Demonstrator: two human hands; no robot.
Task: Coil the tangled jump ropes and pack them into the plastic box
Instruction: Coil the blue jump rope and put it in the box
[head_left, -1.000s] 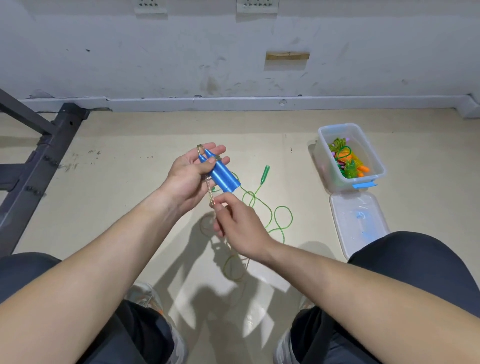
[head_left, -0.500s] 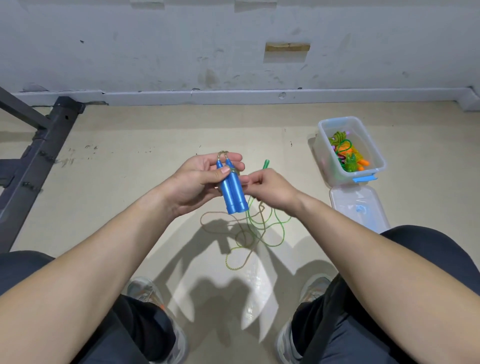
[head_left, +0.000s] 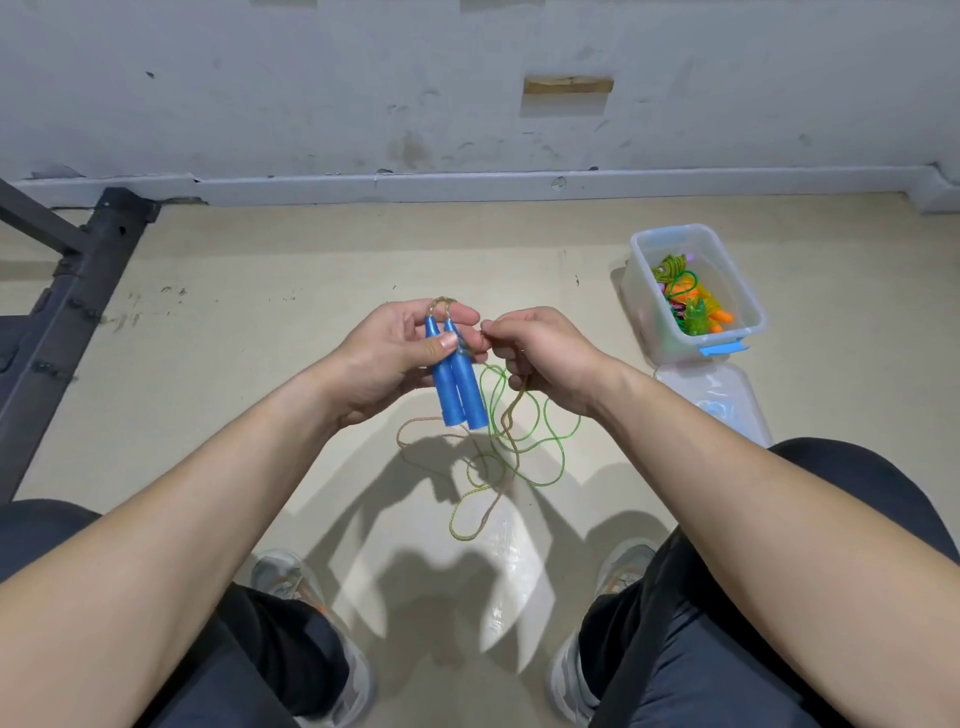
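The person sits over a beige floor (head_left: 249, 353), both forearms reaching forward between dark-trousered knees. The left hand (head_left: 384, 358) grips a pair of blue handles (head_left: 460, 387) held side by side, the thumb pressed across them and the narrow tips pointing up toward the fingers; a small loop of tan cord (head_left: 508, 423) shows above the tips. The right hand (head_left: 550, 353), just beside the left, pinches that cord close to the handles, fingers curled. From there the cord hangs down and trails in loose loops on the floor, crossing over a thin green rope (head_left: 564, 457) that lies tangled beneath both hands. Well to the right, near the wall, stands the clear plastic box (head_left: 675, 348), open, with coiled ropes (head_left: 691, 306) in green, orange and yellow inside. Its clear lid (head_left: 727, 395) lies flat on the floor, touching the box's near end. A black metal frame (head_left: 78, 306) runs along the left edge.
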